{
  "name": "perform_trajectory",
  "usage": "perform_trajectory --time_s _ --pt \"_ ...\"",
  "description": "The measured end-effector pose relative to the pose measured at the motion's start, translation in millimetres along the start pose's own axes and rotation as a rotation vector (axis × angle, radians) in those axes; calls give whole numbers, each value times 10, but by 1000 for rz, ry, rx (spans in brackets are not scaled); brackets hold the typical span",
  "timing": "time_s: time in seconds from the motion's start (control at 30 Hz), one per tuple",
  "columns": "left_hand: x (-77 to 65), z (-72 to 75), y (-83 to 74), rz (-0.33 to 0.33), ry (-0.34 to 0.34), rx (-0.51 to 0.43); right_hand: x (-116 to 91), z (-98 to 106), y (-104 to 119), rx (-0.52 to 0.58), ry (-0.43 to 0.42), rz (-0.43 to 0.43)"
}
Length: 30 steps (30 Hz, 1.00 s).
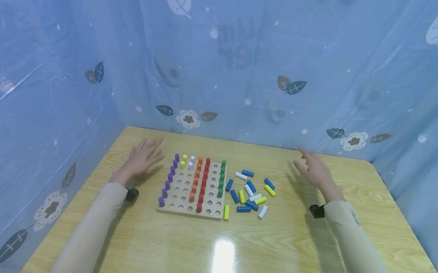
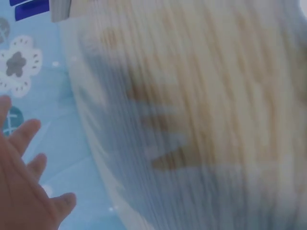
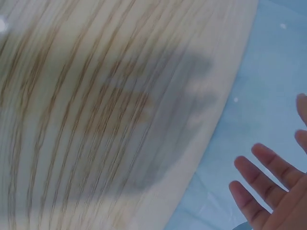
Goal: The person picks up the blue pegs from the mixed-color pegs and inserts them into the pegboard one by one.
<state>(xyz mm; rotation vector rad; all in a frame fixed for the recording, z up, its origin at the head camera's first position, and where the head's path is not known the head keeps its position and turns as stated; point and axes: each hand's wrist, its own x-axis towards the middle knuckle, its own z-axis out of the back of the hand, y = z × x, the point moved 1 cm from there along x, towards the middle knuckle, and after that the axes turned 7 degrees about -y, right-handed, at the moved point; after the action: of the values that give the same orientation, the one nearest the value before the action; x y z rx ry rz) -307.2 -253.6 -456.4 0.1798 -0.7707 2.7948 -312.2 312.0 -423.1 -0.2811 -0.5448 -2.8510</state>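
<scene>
Head view hi, wrist views nr tbl (image 1: pixel 176 251)

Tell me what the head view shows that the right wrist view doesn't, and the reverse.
Only the head view: the pegboard with its standing coloured pegs, the loose blue, yellow and white pegs beside it, and the left grip.

Only the right wrist view: the creases on the fingers of the right grip and a clear finger-shaped shadow.

Both: the right grip itself, holding nothing, the wood-grain tabletop and the blue curtain.
</scene>
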Motion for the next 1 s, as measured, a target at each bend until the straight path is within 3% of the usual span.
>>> perform_trajectory --time_s 0.2,0.53,1.0 --pt "-66 -9 -33 -52 28 -77 -20 -52 33 25 21 17" --pt "-167 -16 -79 -45 131 -262 -2 -111 113 107 94 41" --pt "-247 -136 -110 -72 159 -269 -15 -212 136 217 174 128"
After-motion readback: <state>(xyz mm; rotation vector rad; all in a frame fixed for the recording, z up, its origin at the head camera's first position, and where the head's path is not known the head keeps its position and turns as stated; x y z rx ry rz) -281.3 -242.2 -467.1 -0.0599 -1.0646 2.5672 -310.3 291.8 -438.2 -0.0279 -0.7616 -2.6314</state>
